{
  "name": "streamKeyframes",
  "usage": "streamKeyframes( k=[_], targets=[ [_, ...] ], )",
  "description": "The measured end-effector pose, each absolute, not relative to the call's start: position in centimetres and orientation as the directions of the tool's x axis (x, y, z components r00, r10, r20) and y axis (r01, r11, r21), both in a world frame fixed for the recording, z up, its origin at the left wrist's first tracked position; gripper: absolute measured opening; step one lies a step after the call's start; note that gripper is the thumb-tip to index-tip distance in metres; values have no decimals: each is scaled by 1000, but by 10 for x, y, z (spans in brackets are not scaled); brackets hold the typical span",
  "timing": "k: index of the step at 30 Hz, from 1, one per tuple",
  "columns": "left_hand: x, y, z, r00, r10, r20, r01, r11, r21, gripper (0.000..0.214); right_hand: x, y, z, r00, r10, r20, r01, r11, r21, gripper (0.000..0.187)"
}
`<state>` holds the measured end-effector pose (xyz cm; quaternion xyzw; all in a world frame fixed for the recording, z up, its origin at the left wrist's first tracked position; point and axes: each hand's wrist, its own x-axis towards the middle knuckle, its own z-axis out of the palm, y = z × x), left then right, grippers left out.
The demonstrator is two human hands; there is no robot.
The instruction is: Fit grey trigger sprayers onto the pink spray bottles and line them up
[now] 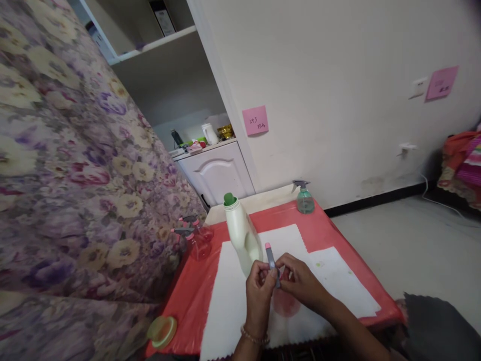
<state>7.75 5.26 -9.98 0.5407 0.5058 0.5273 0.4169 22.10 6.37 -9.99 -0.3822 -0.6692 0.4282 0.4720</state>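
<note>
Past the sprayer both hands grip, a pink note reads "243".

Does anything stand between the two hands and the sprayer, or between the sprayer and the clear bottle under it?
Nothing visible: the left hand holds the sprayer, the right hand is against it. They partly hide the space above the bottle. The jug stands beyond, not between.

Four spray bottles, two notes
</note>
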Motion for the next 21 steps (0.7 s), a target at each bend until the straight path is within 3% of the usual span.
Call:
streamKeyframes(
  k=[5,11,13,17,21],
  targets=[
    [77,52,-102,-67,987,149,115,-141,983,28,214,63,-106,-140,948,287,183,309,-933,14],
    [77,52,-101,-54,987,149,117,-141,983,29,223,65,-105,-316,890,330,99,377,-921,16],
    [77,52,-101,-65,987,145,108,-138,984,31,219,65,-108,-235,915,328,119,362,-925,10],
    [78,51,-100,-76,988,138,82,-131,988,34,212,64,-111,-82,953,292,206,303,-930,18],
    [79,50,-99,-75,989,128,90,-122,989,32,222,64,-104,-288,911,294,104,335,-936,27]
  ],
)
